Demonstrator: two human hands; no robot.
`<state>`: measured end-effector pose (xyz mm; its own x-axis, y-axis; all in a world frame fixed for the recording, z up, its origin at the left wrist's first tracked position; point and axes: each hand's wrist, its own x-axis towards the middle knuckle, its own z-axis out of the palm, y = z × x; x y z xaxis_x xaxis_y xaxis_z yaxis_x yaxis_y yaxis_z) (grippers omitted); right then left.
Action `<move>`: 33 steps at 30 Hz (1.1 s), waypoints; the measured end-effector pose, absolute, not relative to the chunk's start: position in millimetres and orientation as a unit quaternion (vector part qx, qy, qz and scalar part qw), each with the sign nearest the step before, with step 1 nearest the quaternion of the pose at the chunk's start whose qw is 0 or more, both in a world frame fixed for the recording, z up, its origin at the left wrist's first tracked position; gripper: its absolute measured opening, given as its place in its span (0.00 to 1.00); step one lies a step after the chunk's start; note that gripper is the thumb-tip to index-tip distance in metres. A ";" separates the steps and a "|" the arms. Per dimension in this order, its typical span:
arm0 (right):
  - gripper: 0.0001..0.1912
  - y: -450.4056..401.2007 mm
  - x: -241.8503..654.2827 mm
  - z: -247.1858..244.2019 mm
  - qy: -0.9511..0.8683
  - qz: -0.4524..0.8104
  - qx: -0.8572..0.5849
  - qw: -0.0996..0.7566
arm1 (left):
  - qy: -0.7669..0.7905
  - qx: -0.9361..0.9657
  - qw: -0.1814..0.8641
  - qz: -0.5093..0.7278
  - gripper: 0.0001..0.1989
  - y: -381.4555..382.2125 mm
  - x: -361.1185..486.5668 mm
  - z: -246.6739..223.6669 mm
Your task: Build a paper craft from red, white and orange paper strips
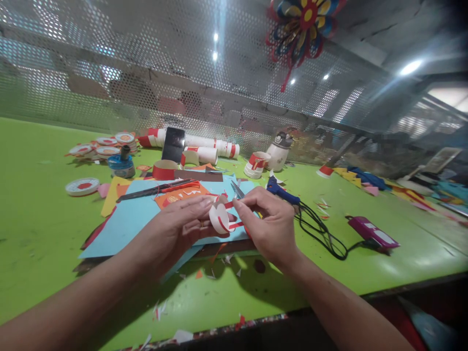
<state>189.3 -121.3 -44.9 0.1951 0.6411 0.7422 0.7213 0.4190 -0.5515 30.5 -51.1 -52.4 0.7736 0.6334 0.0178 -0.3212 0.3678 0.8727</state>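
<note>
My left hand (192, 219) is closed around a small white paper cup piece (219, 218) with red stripes, held above the blue paper (139, 214). My right hand (272, 222) pinches a thin red strip (229, 204) at the right side of this piece. A second red strip (236, 225) sticks out below. Just behind the right fingers, a pointed metal blade (237, 190) shows; whatever it joins is hidden by the hand. Dark scissors (157, 189) and an orange sheet (179, 197) lie on the blue paper beyond my left hand.
A blue glue gun (283, 191) with a black cable runs to a purple power strip (373, 231). Behind are a red paper ring (164, 169), a phone (173, 145), a cut cup (257, 165), a bottle (280, 152) and a tape roll (122, 165). Paper scraps litter the green table (44, 219).
</note>
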 end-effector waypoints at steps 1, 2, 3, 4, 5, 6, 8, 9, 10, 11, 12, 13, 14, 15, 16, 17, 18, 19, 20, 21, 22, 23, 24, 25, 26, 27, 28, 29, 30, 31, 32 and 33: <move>0.09 -121.1 189.3 -45.0 -0.634 -0.037 -0.539 0.554 | 0.162 0.480 0.811 0.293 0.15 -51.2 30.8 -52.2; 0.09 -121.0 189.3 -45.0 -0.634 -0.037 -0.540 0.553 | 0.162 0.481 0.811 0.292 0.15 -51.4 31.1 -51.9; 0.10 -120.9 189.3 -45.1 -0.633 -0.036 -0.542 0.551 | 0.162 0.483 0.810 0.290 0.15 -51.5 31.4 -51.6; 0.10 -120.9 189.4 -45.2 -0.633 -0.035 -0.544 0.550 | 0.163 0.484 0.809 0.290 0.15 -51.7 31.6 -51.3; 0.10 -120.9 189.5 -45.4 -0.633 -0.032 -0.546 0.548 | 0.163 0.484 0.809 0.290 0.15 -51.8 31.7 -51.2; 0.10 -121.0 189.7 -45.5 -0.633 -0.028 -0.548 0.546 | 0.162 0.484 0.809 0.291 0.15 -51.8 31.8 -51.2; 0.11 -120.9 190.1 -45.7 -0.632 -0.020 -0.553 0.542 | 0.164 0.485 0.808 0.292 0.15 -51.7 31.6 -51.6; 0.11 -120.9 190.3 -45.7 -0.631 -0.016 -0.556 0.540 | 0.167 0.484 0.808 0.292 0.14 -51.6 31.4 -51.9; 0.11 -120.9 190.5 -45.8 -0.629 -0.013 -0.559 0.539 | 0.169 0.483 0.808 0.292 0.14 -51.6 31.1 -52.4; 0.11 -121.0 190.7 -45.9 -0.628 -0.009 -0.563 0.538 | 0.171 0.482 0.808 0.292 0.14 -51.5 30.9 -52.8; 0.11 -121.1 190.8 -46.0 -0.625 -0.005 -0.566 0.537 | 0.172 0.480 0.808 0.293 0.14 -51.5 30.6 -53.4; 0.11 -121.3 191.0 -46.0 -0.622 0.000 -0.570 0.536 | 0.173 0.478 0.809 0.294 0.14 -51.4 30.4 -53.8; 0.11 -121.4 191.2 -46.1 -0.619 0.007 -0.575 0.535 | 0.174 0.477 0.809 0.295 0.13 -51.3 30.2 -54.3; 0.11 -121.6 191.4 -46.0 -0.615 0.016 -0.580 0.535 | 0.175 0.477 0.809 0.295 0.13 -51.2 30.1 -54.6; 0.11 -121.7 191.6 -45.8 -0.610 0.027 -0.584 0.535 | 0.177 0.477 0.809 0.294 0.13 -51.0 30.1 -54.9; 0.11 -121.8 191.7 -45.4 -0.603 0.040 -0.589 0.537 | 0.177 0.477 0.809 0.294 0.13 -50.7 30.1 -55.0; 0.10 -121.8 191.8 -44.8 -0.595 0.058 -0.593 0.539 | 0.176 0.477 0.809 0.295 0.13 -50.3 30.2 -54.9; 0.10 -121.8 191.9 -43.9 -0.587 0.080 -0.597 0.541 | 0.175 0.476 0.809 0.296 0.13 -49.9 30.3 -54.7; 0.10 -121.8 192.0 -42.7 -0.578 0.107 -0.600 0.543 | 0.175 0.475 0.809 0.298 0.13 -49.6 30.4 -54.3; 0.09 -121.8 192.2 -41.4 -0.570 0.134 -0.602 0.543 | 0.174 0.474 0.810 0.299 0.13 -49.3 30.4 -53.8; 0.09 -121.8 192.5 -39.9 -0.562 0.160 -0.603 0.543 | 0.173 0.474 0.810 0.299 0.13 -49.0 30.2 -53.2; 0.08 -121.8 193.0 -38.4 -0.555 0.180 -0.604 0.542 | 0.170 0.474 0.811 0.298 0.13 -48.8 30.0 -52.6; 0.08 -121.7 193.8 -37.0 -0.551 0.192 -0.606 0.541 | 0.166 0.475 0.812 0.297 0.13 -48.6 29.6 -52.2; 0.09 -121.6 194.9 -35.9 -0.548 0.196 -0.608 0.541 | 0.161 0.474 0.813 0.297 0.13 -48.4 29.3 -51.9; 0.10 -121.5 196.3 -35.0 -0.547 0.195 -0.609 0.540 | 0.156 0.472 0.815 0.299 0.12 -48.1 29.0 -51.8; 0.12 -121.4 197.9 -34.4 -0.547 0.192 -0.610 0.540 | 0.152 0.469 0.817 0.300 0.12 -47.7 28.9 -52.0; 0.13 -121.3 199.7 -34.1 -0.547 0.189 -0.609 0.542 | 0.150 0.466 0.819 0.300 0.11 -47.3 28.9 -52.4; 0.14 -121.2 201.5 -33.9 -0.548 0.189 -0.606 0.545 | 0.149 0.463 0.821 0.300 0.11 -46.8 29.0 -53.0; 0.15 -121.3 203.3 -33.8 -0.547 0.188 -0.603 0.549 | 0.150 0.460 0.822 0.300 0.11 -46.3 29.3 -53.7; 0.15 -121.4 205.0 -33.6 -0.546 0.189 -0.600 0.554 | 0.152 0.458 0.823 0.300 0.11 -45.9 29.6 -54.5; 0.15 -121.4 206.7 -33.4 -0.543 0.190 -0.596 0.560 | 0.153 0.457 0.823 0.300 0.11 -45.5 29.9 -55.1; 0.15 -121.5 208.2 -33.2 -0.540 0.191 -0.591 0.567 | 0.153 0.457 0.823 0.301 0.10 -45.3 30.1 -55.6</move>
